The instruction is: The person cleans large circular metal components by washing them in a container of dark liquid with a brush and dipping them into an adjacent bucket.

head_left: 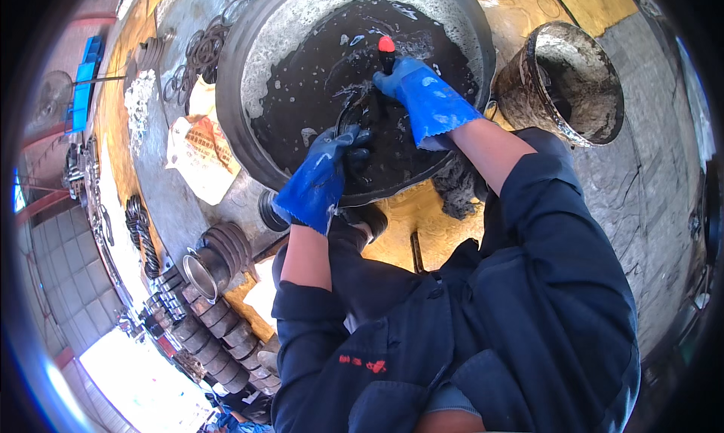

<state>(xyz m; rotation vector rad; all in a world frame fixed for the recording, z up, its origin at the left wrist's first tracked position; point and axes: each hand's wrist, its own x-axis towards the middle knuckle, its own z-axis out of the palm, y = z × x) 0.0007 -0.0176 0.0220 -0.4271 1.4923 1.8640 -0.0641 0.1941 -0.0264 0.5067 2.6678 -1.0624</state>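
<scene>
A grey workshop floor (641, 199) is partly covered by yellow sheeting (403, 229), and a large round tub (230, 94) is set on it. Inside the tub, dark liquid (290, 105) is ringed by pale foam (260, 56). A black-handled tool (387, 56) with a red end is grasped upright by the blue-gloved right hand (406, 75), between the tub's middle and its right edge. A dark ring (348, 113) is gripped by the blue-gloved left hand (332, 150), near the tub's near edge; its lower part is hidden, and the tool's lower end cannot be made out. Beside the tub's right edge, a stained bucket (522, 94) is tilted. Off its left edge, a printed sack (200, 158) and a heap of dark hoops (205, 50) are seen. Farther toward the lower left, dark round blocks (219, 320) are stacked near a rimmed cylinder (202, 275).
</scene>
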